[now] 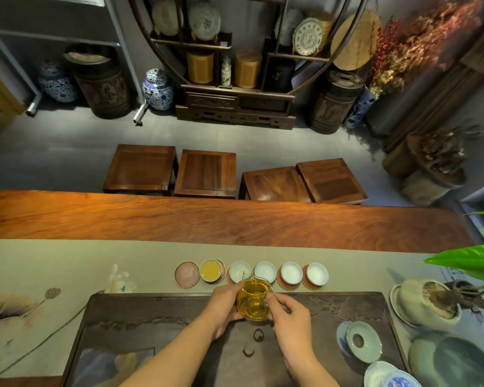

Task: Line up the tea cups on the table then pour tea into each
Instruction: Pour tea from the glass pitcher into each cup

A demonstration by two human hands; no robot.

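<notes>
Hidden: the base of the clear glass pitcher of amber tea (254, 303) sat behind both hands; the blue-and-white dishes (389, 377) were cut off at the lower edge.
Left hand (224, 305): fingers wrapped on the pitcher's side.
Right hand (289, 317): fingers pinched narrow on the handle.
Cups: five small white tea cups (264, 271) stood in a row just beyond the pitcher; the leftmost held tea, and the spout tipped over the second.
Surface: long wooden bench (235, 222) with a grey-green cloth runner (67, 261) and a dark carved tea tray (157, 325).
Room: four square wooden stools (207, 173) and a round dark display shelf (235, 65) stood beyond.

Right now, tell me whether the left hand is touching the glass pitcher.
Touching. The head view shows the left hand cupped against the side of the glass pitcher, with no gap between them.
</notes>
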